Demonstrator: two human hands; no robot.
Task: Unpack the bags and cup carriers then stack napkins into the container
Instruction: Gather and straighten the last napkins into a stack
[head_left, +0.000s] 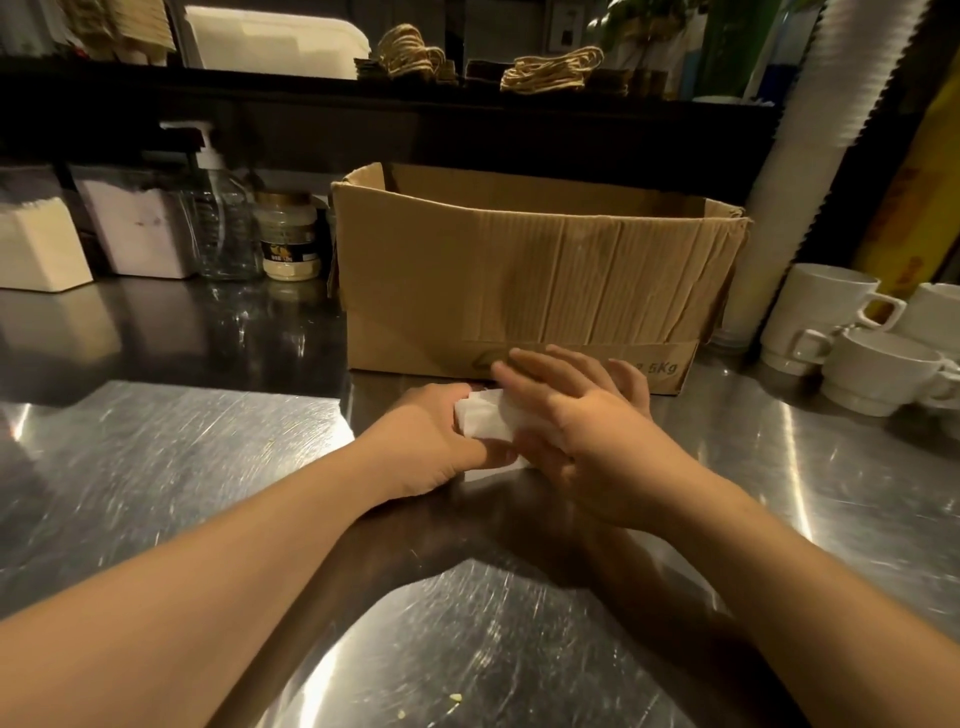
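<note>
Napkins (485, 415), a small white stack, lie on the desk (156, 467) just in front of the box (519, 270), held between both hands. Left hand (431, 441): fingers curled round the stack's near-left corner, thumb along its front edge, a firm grip. Right hand (576, 441): fingers straight and spread, laid flat over the stack's right side, pressing rather than clasping; its grip holds nothing by itself. The image is slightly blurred at the right fingertips, so the exact contact there cannot be told.

Judgement: the stack is being squared or gathered, not yet carried to a container.

Risks from here:
- The stack is loose sheets. Lifting with only the left corner pinched would likely fan or shed the lower sheets.
- The steel desk looks slick and bears crumbs (454, 699) near the front edge; sliding the stack could soil it.
- The box stands close behind the hands; a forward lift may catch its wall.
- Which container is meant is unclear. White holders (41, 249) stand at far left, well apart from the stack, so a long carry is probable.
- Cups (878, 369) crowd the right side, near the right forearm's path.
</note>
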